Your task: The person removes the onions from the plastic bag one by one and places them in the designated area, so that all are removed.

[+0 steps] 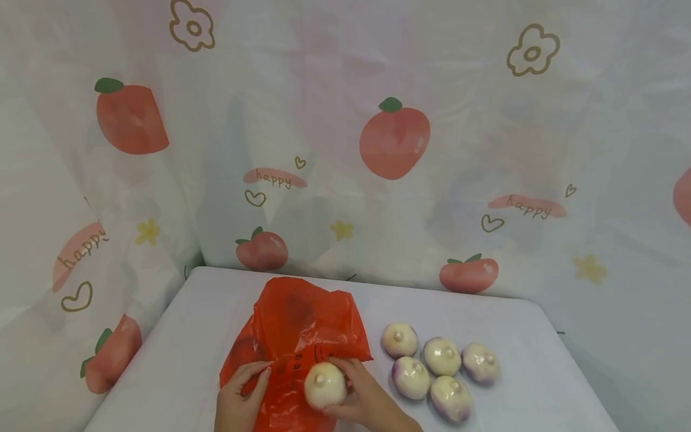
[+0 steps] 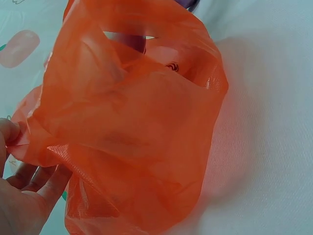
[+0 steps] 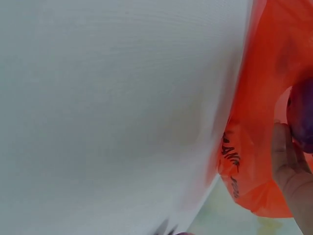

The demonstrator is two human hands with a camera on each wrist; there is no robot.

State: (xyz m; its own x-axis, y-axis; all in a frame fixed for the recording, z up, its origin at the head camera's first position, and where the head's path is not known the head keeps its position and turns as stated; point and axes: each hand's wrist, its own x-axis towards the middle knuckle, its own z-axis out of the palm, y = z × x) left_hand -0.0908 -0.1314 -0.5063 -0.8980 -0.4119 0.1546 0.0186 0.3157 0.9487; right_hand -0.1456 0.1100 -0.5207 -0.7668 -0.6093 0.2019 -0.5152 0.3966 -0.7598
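A red plastic bag (image 1: pixel 308 318) with dark printing lies on the table. My left hand (image 1: pixel 240 399) pinches the near left edge of this bag between thumb and fingers. In the left wrist view, the left hand (image 2: pixel 29 196) is at the side of the bag (image 2: pixel 132 117), whose mouth gapes. My right hand (image 1: pixel 367 393) holds a turnip (image 1: pixel 326 384), cream with a small nub facing up, over the near part of the bag. The right wrist view shows the fingers (image 3: pixel 279 147) against the dark purple side of the turnip (image 3: pixel 301 112).
Several more cream-and-purple turnips (image 1: pixel 411 378) sit in a group to the right of the bag on the white table (image 1: pixel 518 384). Darker shapes show through the bag. A patterned curtain (image 1: pixel 324 120) hangs behind the table.
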